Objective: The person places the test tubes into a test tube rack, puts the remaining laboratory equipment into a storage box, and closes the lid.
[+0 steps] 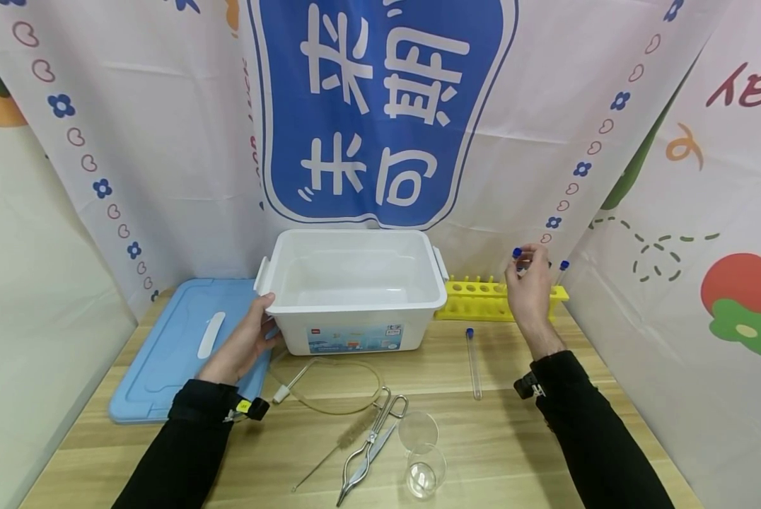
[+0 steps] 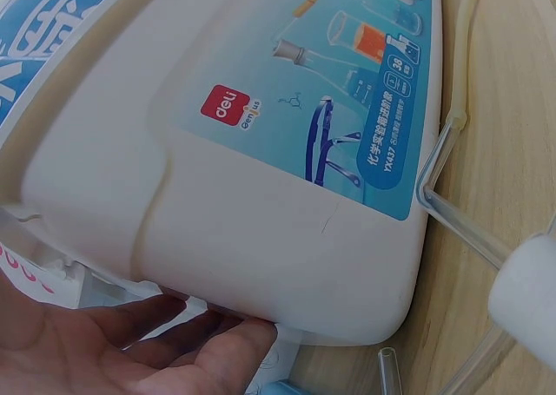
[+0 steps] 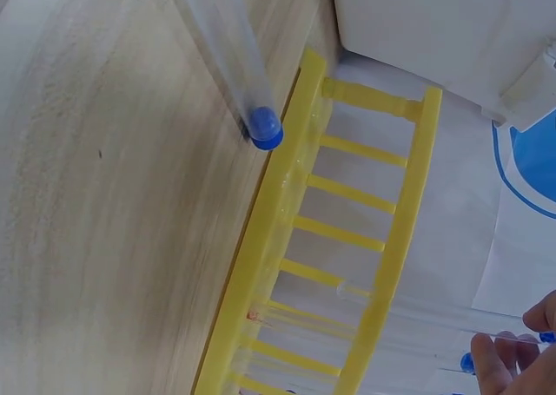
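Observation:
My right hand (image 1: 530, 286) pinches a clear test tube with a blue cap (image 1: 517, 252) over the yellow test tube rack (image 1: 476, 311). In the right wrist view the held tube (image 3: 434, 311) slopes across the rack's top bar, its rounded end just past it. Other blue-capped tubes stand at the rack's right end, one cap (image 1: 564, 265) showing beside the hand. My left hand (image 1: 243, 343) touches the left end of a white plastic bin (image 1: 355, 319), its fingers (image 2: 230, 352) loosely bent against the wall below the handle.
A capped test tube (image 1: 474, 367) lies before the rack. Nearer lie rubber tubing (image 1: 355, 412) with a glass bend, a tube brush (image 1: 355, 431), crucible tongs (image 1: 353, 475), tweezers (image 1: 380, 443) and round glass dishes (image 1: 423, 481). The blue lid (image 1: 158, 353) lies left; curtains stand behind.

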### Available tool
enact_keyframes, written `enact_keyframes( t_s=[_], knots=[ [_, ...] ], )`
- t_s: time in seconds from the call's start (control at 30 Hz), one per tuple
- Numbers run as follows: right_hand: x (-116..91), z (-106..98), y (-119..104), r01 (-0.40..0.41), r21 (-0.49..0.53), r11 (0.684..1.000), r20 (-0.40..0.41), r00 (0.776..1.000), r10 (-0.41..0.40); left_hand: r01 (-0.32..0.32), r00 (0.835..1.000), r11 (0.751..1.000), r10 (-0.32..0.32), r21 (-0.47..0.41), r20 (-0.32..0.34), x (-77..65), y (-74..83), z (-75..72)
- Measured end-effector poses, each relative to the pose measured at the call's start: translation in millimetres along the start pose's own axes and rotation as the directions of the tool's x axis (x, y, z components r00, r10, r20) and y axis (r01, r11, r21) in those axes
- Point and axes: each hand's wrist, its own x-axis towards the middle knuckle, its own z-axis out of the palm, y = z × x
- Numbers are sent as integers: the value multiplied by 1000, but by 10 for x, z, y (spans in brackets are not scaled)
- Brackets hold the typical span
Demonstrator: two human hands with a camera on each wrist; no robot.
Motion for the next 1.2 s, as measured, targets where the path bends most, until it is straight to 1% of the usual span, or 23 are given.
enact_keyframes(
  t_s=[0.27, 0.6, 0.87, 1.03, 1.2],
  knots=[
    [-23, 45, 80, 21, 11, 1000, 32, 999, -22, 1, 1000, 1000, -1, -5, -2, 1, -5, 0],
    [-30, 84, 152, 0, -5, 1000, 59, 998, 0, 2, 1000, 1000, -2, -4, 3, -12, 3, 0],
    [-59, 100, 182, -6, -36, 999, 101, 995, 10, -6, 1000, 1000, 6, -8, 4, -8, 7, -1],
    [-68, 100, 196, -1, -54, 999, 112, 994, 7, -4, 1000, 1000, 4, -11, 1, 0, 6, 0],
    [-72, 80, 176, -19, -60, 998, 111, 993, 26, -3, 1000, 1000, 3, -12, 3, 1, 6, -2]
  ],
)
